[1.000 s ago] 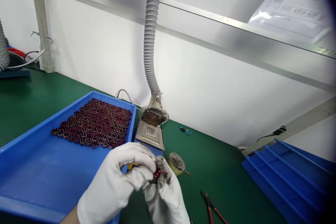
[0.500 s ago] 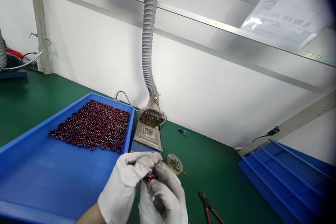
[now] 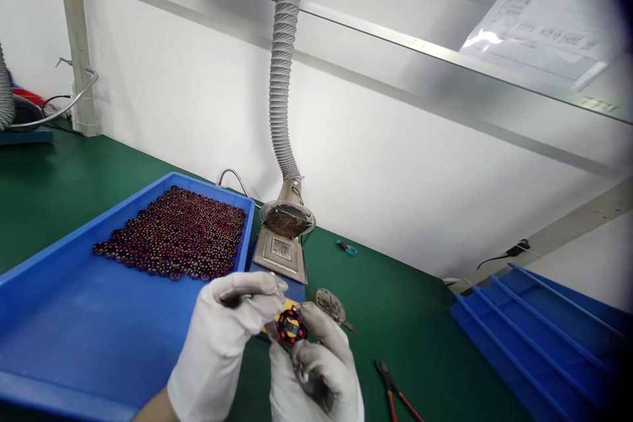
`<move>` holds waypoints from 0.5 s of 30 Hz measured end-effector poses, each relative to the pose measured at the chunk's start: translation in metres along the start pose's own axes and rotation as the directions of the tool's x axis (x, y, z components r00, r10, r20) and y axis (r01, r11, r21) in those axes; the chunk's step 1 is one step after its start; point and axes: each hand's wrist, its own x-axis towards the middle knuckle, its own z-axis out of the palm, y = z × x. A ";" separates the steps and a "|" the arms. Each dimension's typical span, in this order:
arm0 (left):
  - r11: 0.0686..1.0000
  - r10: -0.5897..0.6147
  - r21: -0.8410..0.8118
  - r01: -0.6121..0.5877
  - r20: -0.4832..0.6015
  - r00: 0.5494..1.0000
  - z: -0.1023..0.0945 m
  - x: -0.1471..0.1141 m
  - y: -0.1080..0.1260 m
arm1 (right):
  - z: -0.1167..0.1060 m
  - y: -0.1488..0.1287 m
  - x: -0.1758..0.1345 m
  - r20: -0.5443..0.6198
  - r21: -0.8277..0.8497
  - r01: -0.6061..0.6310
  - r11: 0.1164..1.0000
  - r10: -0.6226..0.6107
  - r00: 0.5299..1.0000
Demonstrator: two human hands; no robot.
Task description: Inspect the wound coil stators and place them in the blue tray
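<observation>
My right hand (image 3: 321,362), in a white glove with greyed fingertips, grips a small round motor stator (image 3: 291,326) between thumb and fingers. Dark red and black windings ring its yellow and dark centre, and that face is turned towards me. Just left of the stator is my gloved left hand (image 3: 237,316), its fingers curled and pressed together at the tips. Whether they pinch something small there cannot be made out. Behind the hands stands a round metal disc (image 3: 330,305) with a short handle.
A large blue tray (image 3: 119,336) at left holds many similar stators (image 3: 182,231) at its far end. A metal heating plate (image 3: 280,254) sits under a fume hose (image 3: 281,79). Red-handled pliers (image 3: 390,389), a small blue tool (image 3: 346,247) and stacked blue trays (image 3: 539,336) lie rightwards.
My left hand has drawn back to the left, off the stator. The stator's wound face now shows in my right hand, which has shifted slightly to the right.
</observation>
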 end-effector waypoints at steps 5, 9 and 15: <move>0.994 -0.064 0.100 0.052 0.115 0.991 -0.004 0.001 0.011 | 0.011 -0.007 0.002 -0.025 -0.135 0.208 0.969 -0.213 0.977; 0.972 -0.205 0.153 0.180 0.165 0.965 0.003 0.001 0.016 | 0.013 -0.011 0.002 0.048 -0.220 0.317 0.923 -0.314 0.948; 0.997 -0.082 0.008 0.082 0.036 0.996 -0.002 0.004 0.015 | 0.009 -0.009 0.003 0.135 -0.260 0.413 0.873 -0.391 0.911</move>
